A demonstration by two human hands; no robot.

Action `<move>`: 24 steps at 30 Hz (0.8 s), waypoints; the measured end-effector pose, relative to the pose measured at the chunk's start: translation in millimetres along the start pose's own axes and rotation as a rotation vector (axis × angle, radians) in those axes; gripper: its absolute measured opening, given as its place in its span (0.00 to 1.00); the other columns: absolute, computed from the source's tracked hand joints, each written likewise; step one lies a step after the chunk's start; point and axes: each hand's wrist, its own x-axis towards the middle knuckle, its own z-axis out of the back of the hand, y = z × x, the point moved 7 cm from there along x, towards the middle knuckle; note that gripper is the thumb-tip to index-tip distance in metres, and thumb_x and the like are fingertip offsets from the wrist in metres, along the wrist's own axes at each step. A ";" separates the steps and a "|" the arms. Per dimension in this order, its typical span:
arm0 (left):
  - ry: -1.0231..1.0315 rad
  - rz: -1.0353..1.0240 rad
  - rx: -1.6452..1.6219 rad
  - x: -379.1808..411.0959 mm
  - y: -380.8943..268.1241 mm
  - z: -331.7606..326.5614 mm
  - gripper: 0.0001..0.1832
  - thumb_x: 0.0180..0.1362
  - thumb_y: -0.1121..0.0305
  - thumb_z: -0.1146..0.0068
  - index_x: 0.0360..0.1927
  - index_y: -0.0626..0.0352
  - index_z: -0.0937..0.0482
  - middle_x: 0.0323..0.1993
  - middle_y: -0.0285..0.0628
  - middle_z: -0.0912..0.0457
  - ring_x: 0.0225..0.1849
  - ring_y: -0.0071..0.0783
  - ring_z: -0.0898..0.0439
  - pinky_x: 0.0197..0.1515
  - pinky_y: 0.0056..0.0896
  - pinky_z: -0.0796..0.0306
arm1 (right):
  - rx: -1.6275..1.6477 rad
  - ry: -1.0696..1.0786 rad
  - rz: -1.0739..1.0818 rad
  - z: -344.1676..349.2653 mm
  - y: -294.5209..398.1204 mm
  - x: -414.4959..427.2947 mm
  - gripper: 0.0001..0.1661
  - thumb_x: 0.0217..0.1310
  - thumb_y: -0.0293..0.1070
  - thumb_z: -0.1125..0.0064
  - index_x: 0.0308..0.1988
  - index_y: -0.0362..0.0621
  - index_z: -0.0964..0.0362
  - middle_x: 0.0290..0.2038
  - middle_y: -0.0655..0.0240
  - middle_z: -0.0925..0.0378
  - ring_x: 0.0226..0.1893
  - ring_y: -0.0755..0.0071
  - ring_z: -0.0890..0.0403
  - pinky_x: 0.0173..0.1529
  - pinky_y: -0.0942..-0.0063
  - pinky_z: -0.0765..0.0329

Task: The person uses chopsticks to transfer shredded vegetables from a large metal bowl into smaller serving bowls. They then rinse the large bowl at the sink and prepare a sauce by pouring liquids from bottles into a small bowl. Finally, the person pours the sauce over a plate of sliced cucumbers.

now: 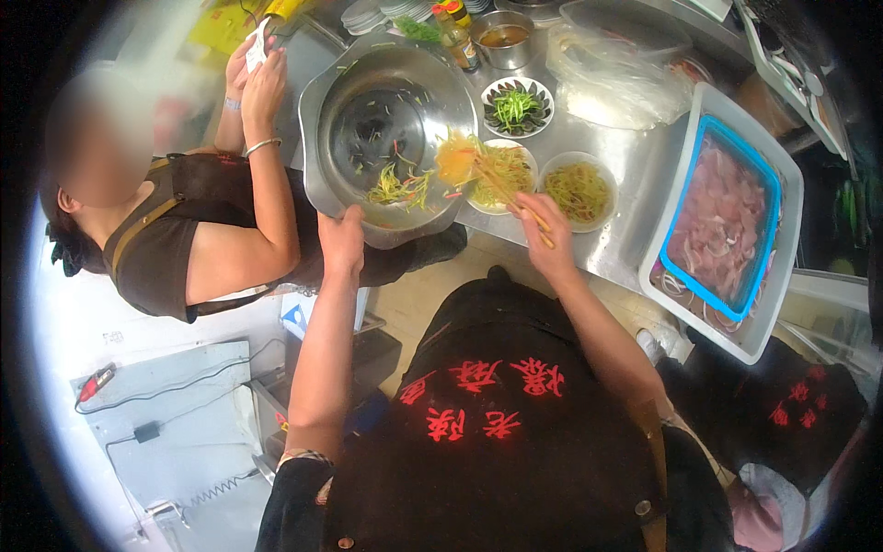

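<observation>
My left hand (341, 238) grips the near rim of a large stainless steel basin (331, 90), which is tilted over the counter's edge. Shredded yellow-green vegetables (397, 186) with reddish strips lie on its lower wall. In my right hand (548, 231) is a pair of wooden chopsticks (500, 183). At their tips a blurred yellow-orange clump of food (455, 159) hangs between the basin and a white plate of shreds (509, 172). Beside that plate, a round bowl of similar shreds (579, 190) stands close to my right hand.
A plate of dark slices and green strips (517, 107) stands farther back. Behind are a metal pot (502, 38), a sauce bottle (455, 41) and a plastic bag (614, 83). Right is a grey tub (731, 352) with a blue-rimmed basket. A co-worker (227, 228) holds paper at left; another person (779, 414) is lower right.
</observation>
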 end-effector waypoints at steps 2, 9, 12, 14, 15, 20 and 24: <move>-0.012 -0.015 0.025 -1.1 -3.4 1.5 0.28 0.53 0.80 0.52 0.60 0.68 0.38 0.54 0.47 0.27 0.56 0.34 0.27 0.59 0.31 0.37 | 0.056 -0.033 -0.036 10.5 -3.3 -5.5 0.15 0.68 0.26 0.55 0.50 0.31 0.29 0.45 0.57 0.29 0.44 0.62 0.20 0.50 0.68 0.22; -0.031 0.082 -0.092 -2.7 9.9 21.9 0.27 0.51 0.81 0.52 0.58 0.67 0.36 0.52 0.44 0.27 0.50 0.33 0.26 0.52 0.29 0.31 | 0.230 -0.171 -0.140 52.3 9.4 -25.0 0.17 0.69 0.27 0.58 0.52 0.30 0.31 0.47 0.55 0.29 0.43 0.58 0.18 0.49 0.64 0.20; -0.015 0.114 -0.197 -10.4 2.6 15.4 0.25 0.51 0.80 0.52 0.55 0.65 0.35 0.48 0.43 0.27 0.48 0.31 0.25 0.38 0.26 0.26 | 0.244 -0.235 -0.189 71.5 13.4 -33.6 0.17 0.70 0.29 0.59 0.52 0.31 0.31 0.46 0.54 0.27 0.42 0.57 0.18 0.48 0.64 0.20; 0.006 0.129 -0.179 -15.4 0.1 10.0 0.25 0.51 0.80 0.52 0.56 0.66 0.35 0.48 0.43 0.27 0.49 0.32 0.25 0.41 0.27 0.27 | 0.263 -0.281 -0.229 83.5 17.7 -38.1 0.16 0.69 0.28 0.58 0.51 0.31 0.30 0.43 0.53 0.24 0.39 0.60 0.17 0.46 0.66 0.20; 0.019 0.137 -0.171 -18.9 -4.0 4.7 0.24 0.52 0.80 0.51 0.56 0.66 0.35 0.48 0.43 0.26 0.49 0.32 0.25 0.43 0.28 0.27 | 0.243 -0.295 -0.215 90.3 21.0 -39.9 0.16 0.69 0.28 0.58 0.51 0.31 0.30 0.43 0.54 0.24 0.39 0.60 0.17 0.46 0.66 0.20; 0.075 0.119 -0.132 -30.4 -9.8 -32.7 0.25 0.53 0.80 0.51 0.57 0.68 0.35 0.51 0.44 0.26 0.50 0.31 0.26 0.52 0.29 0.32 | 0.191 -0.374 -0.181 118.1 35.9 -49.6 0.16 0.70 0.30 0.57 0.51 0.31 0.31 0.41 0.54 0.23 0.38 0.61 0.17 0.45 0.67 0.20; 0.184 0.063 -0.117 -34.7 -13.4 -67.5 0.24 0.54 0.81 0.51 0.56 0.70 0.35 0.49 0.44 0.24 0.49 0.29 0.26 0.52 0.28 0.34 | 0.225 -0.324 -0.183 118.3 47.2 -52.2 0.16 0.70 0.31 0.56 0.49 0.32 0.28 0.41 0.57 0.23 0.40 0.63 0.18 0.46 0.70 0.22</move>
